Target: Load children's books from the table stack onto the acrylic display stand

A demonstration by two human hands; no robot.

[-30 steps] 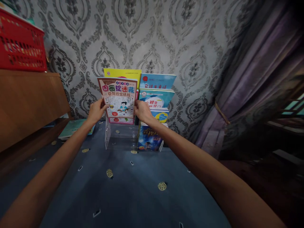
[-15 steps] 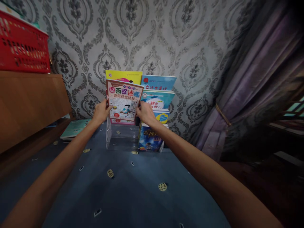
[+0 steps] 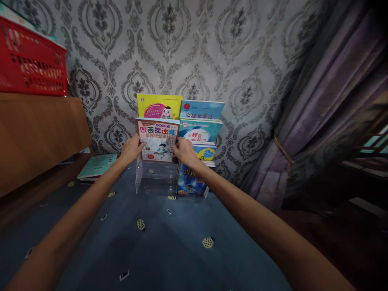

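A brown-bordered picture book (image 3: pixel 159 141) stands in the left column of a clear stepped rack (image 3: pixel 157 178), in front of a yellow book (image 3: pixel 159 106). My left hand (image 3: pixel 131 149) pinches its left edge, and my right hand (image 3: pixel 184 150) grips its right edge. The rack's right column holds a light blue book (image 3: pixel 202 108) at the back, a teal book (image 3: pixel 201 130), a yellow-and-blue book (image 3: pixel 207 152) and a dark blue book (image 3: pixel 192 180) at the front. Below the brown book, the rack's front tiers show bare clear plastic.
Green-covered books (image 3: pixel 97 165) lie flat on the dark blue patterned cloth (image 3: pixel 169 242) at the left. Beyond them is a wooden cabinet (image 3: pixel 42 137) with a red basket (image 3: pixel 33 60) on top. A tied purple curtain (image 3: pixel 303 121) hangs at the right, and patterned wallpaper covers the wall behind.
The brown-bordered book has moved down and now sits straighter, with both hands still on it. More of the yellow book's cover shows above it. The view has shifted slightly.
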